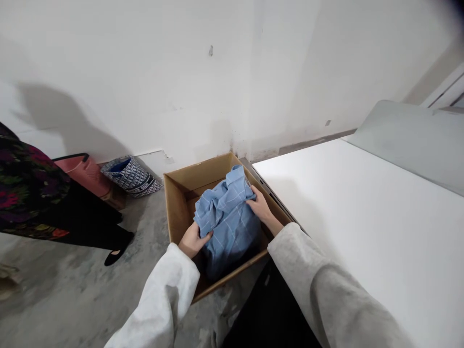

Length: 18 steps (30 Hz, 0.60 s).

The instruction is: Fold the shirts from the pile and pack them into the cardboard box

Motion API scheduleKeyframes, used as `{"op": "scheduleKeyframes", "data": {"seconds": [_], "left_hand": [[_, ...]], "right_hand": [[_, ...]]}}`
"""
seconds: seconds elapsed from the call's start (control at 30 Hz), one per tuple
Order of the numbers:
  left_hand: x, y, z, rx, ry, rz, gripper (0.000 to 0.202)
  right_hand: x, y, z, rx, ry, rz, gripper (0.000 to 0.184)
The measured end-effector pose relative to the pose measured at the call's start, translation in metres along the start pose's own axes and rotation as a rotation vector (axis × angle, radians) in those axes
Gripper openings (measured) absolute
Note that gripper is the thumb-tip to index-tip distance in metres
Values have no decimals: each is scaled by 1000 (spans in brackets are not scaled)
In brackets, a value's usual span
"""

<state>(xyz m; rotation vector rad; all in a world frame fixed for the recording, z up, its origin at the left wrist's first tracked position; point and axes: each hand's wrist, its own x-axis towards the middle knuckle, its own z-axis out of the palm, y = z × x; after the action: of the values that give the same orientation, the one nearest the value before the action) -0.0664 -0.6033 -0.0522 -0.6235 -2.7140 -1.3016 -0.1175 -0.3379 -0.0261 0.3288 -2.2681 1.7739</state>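
An open cardboard box stands on the floor, and a crumpled light-blue checked shirt lies bunched inside it. My left hand grips the near left side of the cloth, with a white fleece sleeve around the forearm. My right hand holds a fold at the upper right of the shirt, close to the box's right wall. The box's bottom is hidden under the shirt.
A white table runs along the right, its edge beside the box. At left stands a person in a floral top and black trousers. A pink case and a patterned tote bag sit by the wall on the concrete floor.
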Motion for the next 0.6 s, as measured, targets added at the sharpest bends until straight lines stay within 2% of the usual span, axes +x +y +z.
{"op": "scheduleKeyframes", "data": {"seconds": [0.1, 0.2, 0.3, 0.4, 0.6], "left_hand": [[5, -8, -1, 20, 161, -57, 92], [7, -20, -3, 31, 307, -180, 97], [6, -31, -2, 99, 292, -167, 89], [5, -38, 1, 176, 231, -126, 75], [6, -37, -2, 182, 233, -204, 62]], "right_hand": [[10, 10, 7, -115, -38, -4, 32], [15, 25, 13, -385, -177, 88, 55], [9, 37, 12, -583, -389, 181, 54], [-1, 44, 9, -644, -549, 228, 46], [-8, 46, 6, -746, -827, 283, 43]]}}
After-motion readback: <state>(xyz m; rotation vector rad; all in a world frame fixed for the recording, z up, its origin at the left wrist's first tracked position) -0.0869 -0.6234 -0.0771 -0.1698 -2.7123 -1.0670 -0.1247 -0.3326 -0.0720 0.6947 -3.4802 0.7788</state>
